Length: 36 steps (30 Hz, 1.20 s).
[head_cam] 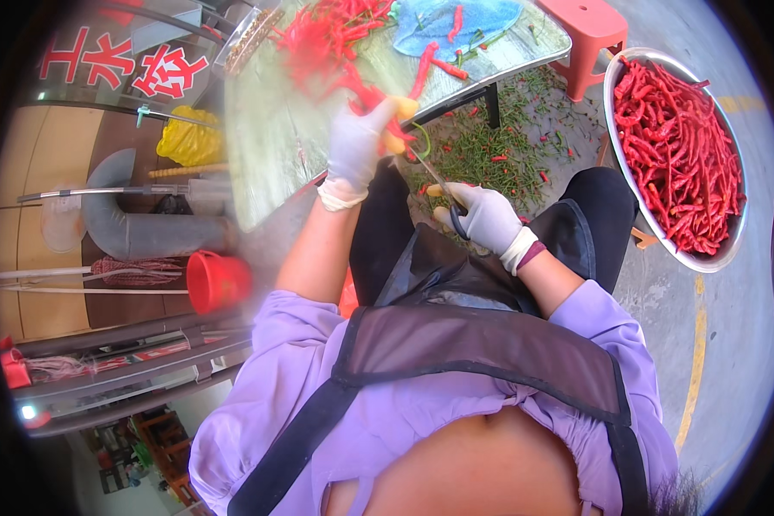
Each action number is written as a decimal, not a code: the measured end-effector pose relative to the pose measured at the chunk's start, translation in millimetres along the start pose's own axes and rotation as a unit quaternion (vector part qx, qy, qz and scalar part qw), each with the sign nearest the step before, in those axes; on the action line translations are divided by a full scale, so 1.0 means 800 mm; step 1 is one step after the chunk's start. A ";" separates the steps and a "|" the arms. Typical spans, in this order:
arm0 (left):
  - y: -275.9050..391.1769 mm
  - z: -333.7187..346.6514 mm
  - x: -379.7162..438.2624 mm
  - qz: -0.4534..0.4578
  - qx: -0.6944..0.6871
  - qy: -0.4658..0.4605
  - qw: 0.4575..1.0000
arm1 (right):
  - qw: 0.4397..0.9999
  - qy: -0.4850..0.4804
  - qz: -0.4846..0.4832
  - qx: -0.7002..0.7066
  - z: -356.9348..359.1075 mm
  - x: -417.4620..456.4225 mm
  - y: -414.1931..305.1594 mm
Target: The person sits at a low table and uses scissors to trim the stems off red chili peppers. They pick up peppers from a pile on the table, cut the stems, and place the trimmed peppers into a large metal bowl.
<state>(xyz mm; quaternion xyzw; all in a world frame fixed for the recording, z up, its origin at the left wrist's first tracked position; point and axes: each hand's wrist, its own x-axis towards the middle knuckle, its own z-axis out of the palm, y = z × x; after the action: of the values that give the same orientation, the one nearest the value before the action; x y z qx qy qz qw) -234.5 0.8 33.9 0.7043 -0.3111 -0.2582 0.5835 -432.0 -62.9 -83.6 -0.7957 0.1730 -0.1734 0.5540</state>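
Observation:
My left hand (364,138), in a white glove with yellowish fingertips, grips several red chili peppers (367,97) over the table's near edge. One green stem (424,137) pokes out beside its fingers. Lower and to the right, my gloved right hand (484,216) holds a pair of scissors (455,213) by dark handles. The blades point up towards the peppers in the left hand; whether they touch cannot be made out. A heap of red chili peppers (338,29) lies on the table (264,148), partly blurred. Beside it, a blue cloth (426,32) carries loose peppers and stem bits.
Cut green stems (490,155) litter the floor below the table. To the right stands a metal basin (611,106) full of red chilies, near a red plastic stool (587,26). On the left are a red bucket (216,280), a grey pipe (168,235) and a yellow bag (190,135).

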 end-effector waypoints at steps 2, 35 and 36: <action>-0.004 -0.002 0.002 0.009 -0.012 0.000 1.000 | 0.999 0.014 -0.031 -0.028 0.002 0.002 0.003; -0.051 -0.022 -0.001 0.004 -0.087 -0.059 0.994 | 0.998 -0.055 0.023 -0.026 0.003 -0.001 0.006; -0.049 -0.020 -0.003 0.016 -0.073 -0.057 0.996 | 0.998 -0.056 0.028 -0.019 0.002 -0.001 0.007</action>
<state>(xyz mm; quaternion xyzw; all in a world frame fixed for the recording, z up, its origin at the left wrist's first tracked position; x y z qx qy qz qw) -218.7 18.1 -1.4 0.6387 -0.3353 -0.3108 0.6189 -432.1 -62.6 -89.3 -0.8093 0.1668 -0.1099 0.5523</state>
